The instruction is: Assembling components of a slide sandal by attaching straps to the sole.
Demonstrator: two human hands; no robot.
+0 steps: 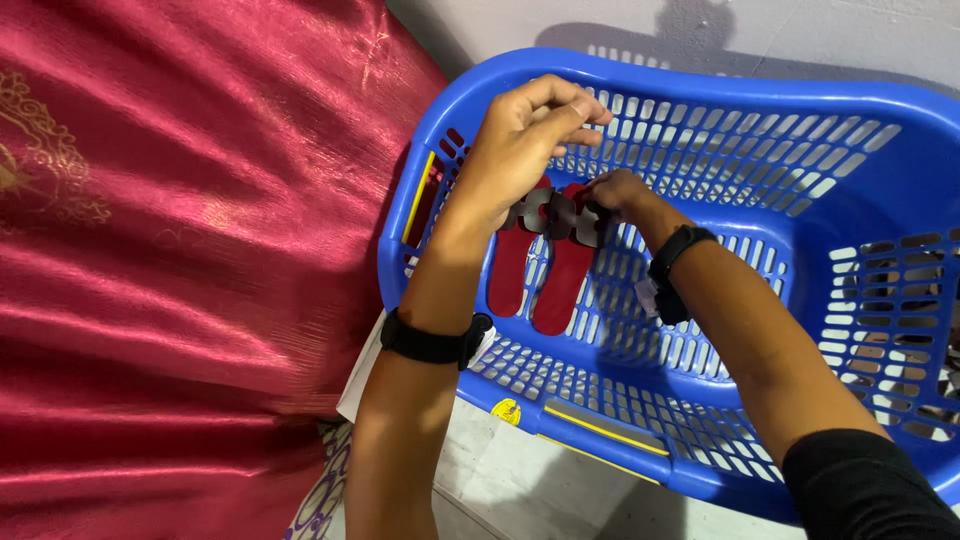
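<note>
Basically holding a pair of red sandals [545, 270] by the grey straps, left hand [520, 140] and right hand [615, 190] both pinching, over the blue laundry basket [700, 120]. Probably light, bendy, easy by straps.

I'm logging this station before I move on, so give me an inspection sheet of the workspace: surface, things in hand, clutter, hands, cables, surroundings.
Surface: pale floor under the basket, partly in shadow.
Things in hand: pair of red sandals with dark straps, held side by side, soles facing the camera, inside the blue slotted plastic basket, which is tipped on its side.
Clutter: a white sheet edge under the basket's left rim.
Hands: left hand grips the sandals' strap end from above; right hand pinches the straps beside it. Both wrists wear black bands.
Cables: nothing seen.
Surroundings: shiny red fabric with gold embroidery on the left; pale wall behind.
</note>
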